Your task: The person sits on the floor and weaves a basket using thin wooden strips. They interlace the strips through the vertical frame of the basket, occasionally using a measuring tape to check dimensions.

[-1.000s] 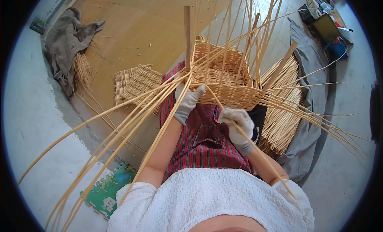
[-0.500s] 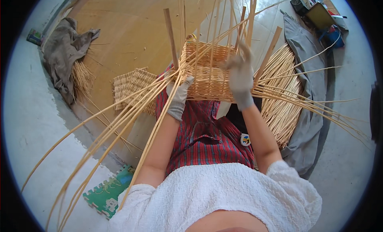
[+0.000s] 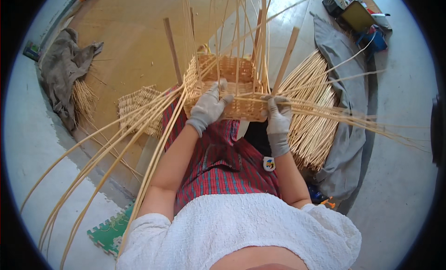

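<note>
An unfinished rectangular wicker basket [image 3: 246, 113] rests at my lap, its walls woven from pale rods. Thin upright stakes rise from it, and thicker wooden posts stand at its corners. My left hand [image 3: 210, 107], in a light grey glove, is closed over the near wall left of the middle, fingers reaching inside. At the near right corner, my gloved right hand [image 3: 279, 119] pinches pale weaving rods where they leave the weave. One bunch of long rods [image 3: 134, 125] fans out to the lower left, another bunch [image 3: 344, 119] to the right. The fingertips are partly hidden.
Two flat woven pieces [image 3: 139, 107] lie on the floor at left, near a grey cloth [image 3: 65, 75] over more rods. A thick bundle of rods [image 3: 311, 116] lies at right on another grey cloth [image 3: 355, 154]. A green foam mat [image 3: 109, 230] is lower left.
My left hand has moved from the basket's left corner along the near wall. My right hand has come down from above the right side to the near right corner. The view has shifted slightly.
</note>
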The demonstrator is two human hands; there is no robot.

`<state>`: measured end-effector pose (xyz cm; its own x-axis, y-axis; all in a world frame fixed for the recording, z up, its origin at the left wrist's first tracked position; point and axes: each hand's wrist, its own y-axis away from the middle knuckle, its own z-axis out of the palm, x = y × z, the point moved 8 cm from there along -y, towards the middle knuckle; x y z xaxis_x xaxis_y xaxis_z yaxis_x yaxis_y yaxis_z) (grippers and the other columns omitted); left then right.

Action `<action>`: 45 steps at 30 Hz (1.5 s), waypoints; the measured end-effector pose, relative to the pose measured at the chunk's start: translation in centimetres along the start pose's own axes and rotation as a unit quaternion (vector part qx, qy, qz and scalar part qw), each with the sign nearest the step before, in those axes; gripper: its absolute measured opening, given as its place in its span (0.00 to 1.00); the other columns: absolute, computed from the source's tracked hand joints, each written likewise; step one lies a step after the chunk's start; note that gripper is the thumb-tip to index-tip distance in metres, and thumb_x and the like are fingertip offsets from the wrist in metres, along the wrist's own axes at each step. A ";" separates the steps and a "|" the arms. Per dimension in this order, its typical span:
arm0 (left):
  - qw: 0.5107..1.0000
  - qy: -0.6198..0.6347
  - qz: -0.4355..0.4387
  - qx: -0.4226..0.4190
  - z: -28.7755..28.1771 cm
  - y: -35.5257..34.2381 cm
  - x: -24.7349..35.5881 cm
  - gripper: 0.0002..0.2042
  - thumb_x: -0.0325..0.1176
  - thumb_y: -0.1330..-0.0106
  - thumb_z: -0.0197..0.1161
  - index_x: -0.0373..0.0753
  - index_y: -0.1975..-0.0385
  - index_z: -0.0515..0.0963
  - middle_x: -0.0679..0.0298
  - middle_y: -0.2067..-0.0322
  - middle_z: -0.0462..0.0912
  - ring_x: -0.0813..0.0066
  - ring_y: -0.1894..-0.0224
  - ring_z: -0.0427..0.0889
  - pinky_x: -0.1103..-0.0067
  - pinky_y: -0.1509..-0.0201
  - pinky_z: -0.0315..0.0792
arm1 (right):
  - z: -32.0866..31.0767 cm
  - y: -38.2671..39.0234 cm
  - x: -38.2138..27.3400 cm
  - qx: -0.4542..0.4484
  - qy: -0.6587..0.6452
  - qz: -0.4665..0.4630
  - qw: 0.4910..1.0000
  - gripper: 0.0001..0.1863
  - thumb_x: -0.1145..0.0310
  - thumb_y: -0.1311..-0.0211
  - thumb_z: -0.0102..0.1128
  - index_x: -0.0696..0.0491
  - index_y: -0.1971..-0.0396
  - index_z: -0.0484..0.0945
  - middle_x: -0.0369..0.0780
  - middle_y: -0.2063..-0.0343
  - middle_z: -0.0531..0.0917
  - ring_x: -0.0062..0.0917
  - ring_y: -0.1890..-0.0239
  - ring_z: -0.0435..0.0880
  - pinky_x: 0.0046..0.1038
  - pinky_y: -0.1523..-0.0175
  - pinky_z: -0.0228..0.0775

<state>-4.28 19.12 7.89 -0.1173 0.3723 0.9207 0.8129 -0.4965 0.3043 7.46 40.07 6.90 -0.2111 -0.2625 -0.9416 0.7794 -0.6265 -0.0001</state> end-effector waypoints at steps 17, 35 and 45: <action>0.969 -0.197 0.035 0.143 -2.4 -2.5 4.8 0.37 0.44 0.37 0.75 0.47 0.30 0.64 0.65 0.73 0.83 0.74 0.70 0.87 0.74 0.69 0.78 | 1.2 -2.1 -3.5 -0.043 0.070 -0.066 0.994 0.14 0.62 0.18 0.45 0.53 0.44 0.69 0.44 0.68 0.85 0.32 0.65 0.89 0.38 0.54 0.82; 0.981 -0.172 0.086 0.035 9.9 -5.4 3.5 0.09 0.39 0.24 0.59 0.39 0.58 0.72 0.63 0.71 0.78 0.72 0.67 0.75 0.72 0.57 0.72 | 10.1 -6.4 -18.6 0.048 0.620 -0.448 0.642 0.36 0.69 0.40 0.65 0.47 0.29 0.68 0.50 0.36 0.73 0.47 0.29 0.66 0.46 0.26 0.58; 0.970 0.013 0.222 0.100 5.2 3.7 1.3 0.22 0.23 0.29 0.61 0.36 0.36 0.69 0.57 0.52 0.82 0.76 0.61 0.83 0.77 0.55 0.81 | 1.1 -2.8 -8.5 0.026 0.648 -0.298 0.701 0.18 0.70 0.36 0.62 0.51 0.46 0.81 0.44 0.61 0.88 0.36 0.58 0.88 0.35 0.50 0.79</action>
<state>1.56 21.83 8.93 0.2575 0.1351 0.9568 0.8804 -0.4408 -0.1748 6.46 43.26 15.29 0.2489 0.9223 -0.2958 0.7507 -0.3767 -0.5428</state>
